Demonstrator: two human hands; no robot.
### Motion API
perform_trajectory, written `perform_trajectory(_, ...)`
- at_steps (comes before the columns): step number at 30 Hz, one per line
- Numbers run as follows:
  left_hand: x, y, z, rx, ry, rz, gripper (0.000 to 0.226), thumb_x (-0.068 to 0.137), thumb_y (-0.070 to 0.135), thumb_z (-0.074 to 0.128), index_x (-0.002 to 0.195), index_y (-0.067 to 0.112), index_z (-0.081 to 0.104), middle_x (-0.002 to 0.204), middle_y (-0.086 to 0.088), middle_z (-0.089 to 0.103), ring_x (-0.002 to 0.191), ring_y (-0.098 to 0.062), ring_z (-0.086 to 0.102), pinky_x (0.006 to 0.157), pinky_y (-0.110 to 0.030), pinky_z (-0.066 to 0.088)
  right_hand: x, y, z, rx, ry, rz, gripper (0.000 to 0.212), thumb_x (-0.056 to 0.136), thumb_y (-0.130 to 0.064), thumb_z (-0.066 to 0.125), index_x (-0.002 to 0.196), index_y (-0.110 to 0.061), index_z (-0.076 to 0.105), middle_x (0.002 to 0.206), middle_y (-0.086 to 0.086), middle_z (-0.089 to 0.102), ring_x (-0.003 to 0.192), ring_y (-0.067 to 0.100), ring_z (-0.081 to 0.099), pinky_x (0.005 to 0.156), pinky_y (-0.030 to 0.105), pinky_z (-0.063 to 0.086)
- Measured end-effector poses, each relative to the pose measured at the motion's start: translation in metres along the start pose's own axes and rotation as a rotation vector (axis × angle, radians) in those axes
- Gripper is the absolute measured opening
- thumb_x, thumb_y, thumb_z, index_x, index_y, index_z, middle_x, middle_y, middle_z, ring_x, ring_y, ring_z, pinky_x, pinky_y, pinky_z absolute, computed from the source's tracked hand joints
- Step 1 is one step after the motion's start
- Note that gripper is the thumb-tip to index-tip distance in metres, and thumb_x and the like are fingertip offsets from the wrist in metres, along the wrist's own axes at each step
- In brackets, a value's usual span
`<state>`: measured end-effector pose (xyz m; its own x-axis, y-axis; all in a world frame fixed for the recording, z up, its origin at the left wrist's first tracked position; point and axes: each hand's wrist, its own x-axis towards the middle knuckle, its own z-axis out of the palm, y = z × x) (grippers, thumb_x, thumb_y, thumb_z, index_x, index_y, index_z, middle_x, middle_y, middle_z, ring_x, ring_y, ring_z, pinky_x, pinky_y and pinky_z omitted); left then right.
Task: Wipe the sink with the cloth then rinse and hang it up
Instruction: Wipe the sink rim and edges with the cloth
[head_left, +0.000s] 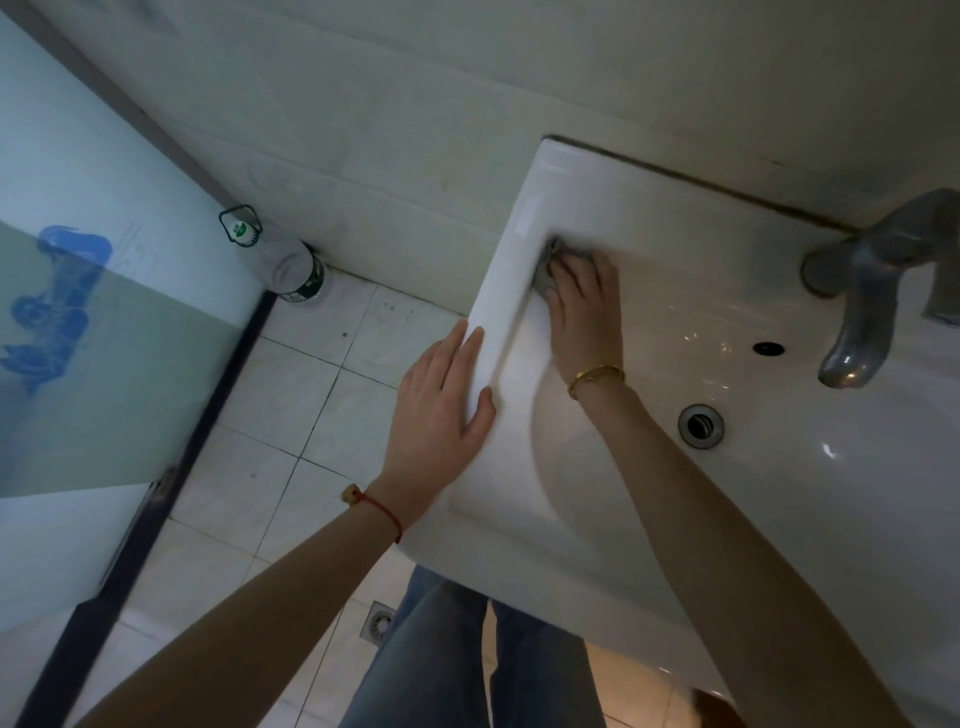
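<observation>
A white ceramic sink (779, 509) is fixed to the tiled wall, seen from above. My right hand (584, 306) presses a small grey cloth (550, 260) against the inside of the basin at its far left corner; most of the cloth is hidden under the fingers. My left hand (441, 405) lies flat with fingers spread on the sink's left rim, holding nothing. A grey metal tap (862, 312) stands at the right of the basin, above the drain (700, 425) and the overflow hole (768, 348).
A clear plastic bottle (283, 260) stands on the tiled floor in the corner left of the sink. A frosted glass door (93, 338) with a dark frame runs along the left. A floor drain (381, 622) lies below, beside my jeans-clad legs (467, 665).
</observation>
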<state>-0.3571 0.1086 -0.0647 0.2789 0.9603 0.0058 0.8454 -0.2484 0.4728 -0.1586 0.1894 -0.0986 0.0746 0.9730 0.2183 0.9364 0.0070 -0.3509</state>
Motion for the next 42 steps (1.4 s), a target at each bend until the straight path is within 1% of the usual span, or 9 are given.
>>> perform_trajectory(3, 0.000, -0.001, 0.000, -0.007, -0.008, -0.005, 0.057, 0.099, 0.034, 0.047, 0.152, 0.016, 0.032, 0.159, -0.003, 0.031, 0.142, -0.021, 0.035, 0.117, -0.039, 0.033, -0.033, -0.020, 0.006, 0.018, 0.009, -0.105, 0.039, 0.094, -0.006, 0.046, 0.133, 0.002, 0.051, 0.138, 0.018, 0.052, 0.132, 0.035, 0.041, 0.112, 0.052, 0.030)
perform_trajectory(7, 0.000, 0.000, 0.000, -0.019, -0.002, -0.001, 0.057, 0.099, 0.034, 0.047, 0.151, 0.015, 0.033, 0.158, -0.005, 0.032, 0.141, -0.021, 0.036, 0.116, -0.038, 0.034, -0.093, -0.033, 0.003, 0.081, -0.027, -0.130, 0.041, 0.100, -0.016, 0.038, 0.136, -0.002, 0.048, 0.144, 0.015, 0.046, 0.140, 0.026, 0.028, 0.120, 0.039, 0.016)
perform_trajectory(11, -0.001, 0.000, 0.000, -0.027, -0.005, -0.005, 0.058, 0.099, 0.034, 0.046, 0.152, 0.016, 0.032, 0.159, -0.004, 0.031, 0.142, -0.021, 0.035, 0.116, -0.039, 0.034, -0.071, -0.008, -0.006, -0.059, -0.032, -0.317, 0.045, 0.091, -0.004, 0.051, 0.136, -0.004, 0.049, 0.143, 0.011, 0.048, 0.138, 0.028, 0.027, 0.118, 0.042, 0.019)
perform_trajectory(17, 0.000, 0.000, 0.000, -0.009, -0.009, -0.005, 0.058, 0.099, 0.035, 0.046, 0.152, 0.016, 0.032, 0.159, -0.004, 0.031, 0.141, -0.021, 0.036, 0.115, -0.040, 0.035, -0.009, -0.002, 0.001, -0.044, 0.045, 0.008, 0.040, 0.096, -0.017, 0.044, 0.133, -0.005, 0.052, 0.134, 0.015, 0.053, 0.126, 0.032, 0.033, 0.110, 0.047, 0.033)
perform_trajectory(26, 0.000, -0.001, 0.002, -0.018, -0.008, -0.002, 0.058, 0.099, 0.037, 0.045, 0.152, 0.016, 0.031, 0.159, -0.003, 0.031, 0.141, -0.021, 0.037, 0.114, -0.041, 0.037, -0.060, -0.005, -0.009, -0.099, 0.016, -0.353, 0.051, 0.080, 0.006, 0.063, 0.130, -0.001, 0.054, 0.135, 0.015, 0.054, 0.131, 0.031, 0.036, 0.110, 0.049, 0.032)
perform_trajectory(31, 0.000, -0.002, 0.001, -0.008, -0.017, -0.008, 0.059, 0.099, 0.038, 0.043, 0.153, 0.018, 0.029, 0.160, -0.002, 0.029, 0.143, -0.019, 0.034, 0.116, -0.039, 0.035, -0.004, -0.006, -0.009, -0.008, 0.057, 0.004, 0.039, 0.087, 0.000, 0.059, 0.127, 0.002, 0.057, 0.124, 0.020, 0.059, 0.119, 0.031, 0.033, 0.106, 0.050, 0.039)
perform_trajectory(34, -0.001, -0.002, 0.001, -0.021, -0.011, -0.009, 0.058, 0.099, 0.037, 0.044, 0.152, 0.017, 0.031, 0.160, -0.002, 0.030, 0.142, -0.019, 0.036, 0.115, -0.039, 0.035, -0.041, -0.024, -0.002, -0.020, 0.020, -0.134, 0.044, 0.089, 0.001, 0.058, 0.132, 0.001, 0.052, 0.135, 0.017, 0.054, 0.126, 0.033, 0.039, 0.106, 0.051, 0.039)
perform_trajectory(38, 0.001, -0.003, 0.001, -0.028, 0.003, -0.002, 0.058, 0.099, 0.038, 0.043, 0.152, 0.016, 0.031, 0.159, -0.003, 0.030, 0.141, -0.019, 0.037, 0.115, -0.039, 0.036, -0.110, -0.038, -0.006, 0.037, -0.069, -0.175, 0.042, 0.095, -0.008, 0.047, 0.137, -0.007, 0.049, 0.145, 0.011, 0.045, 0.139, 0.029, 0.026, 0.111, 0.048, 0.035)
perform_trajectory(42, 0.000, -0.002, 0.002, -0.026, 0.001, 0.002, 0.058, 0.099, 0.036, 0.044, 0.152, 0.016, 0.032, 0.159, -0.002, 0.030, 0.141, -0.020, 0.036, 0.115, -0.039, 0.036, -0.066, -0.010, -0.010, -0.027, -0.061, -0.269, 0.058, 0.082, 0.006, 0.059, 0.137, -0.006, 0.049, 0.141, 0.012, 0.049, 0.135, 0.028, 0.033, 0.113, 0.047, 0.032)
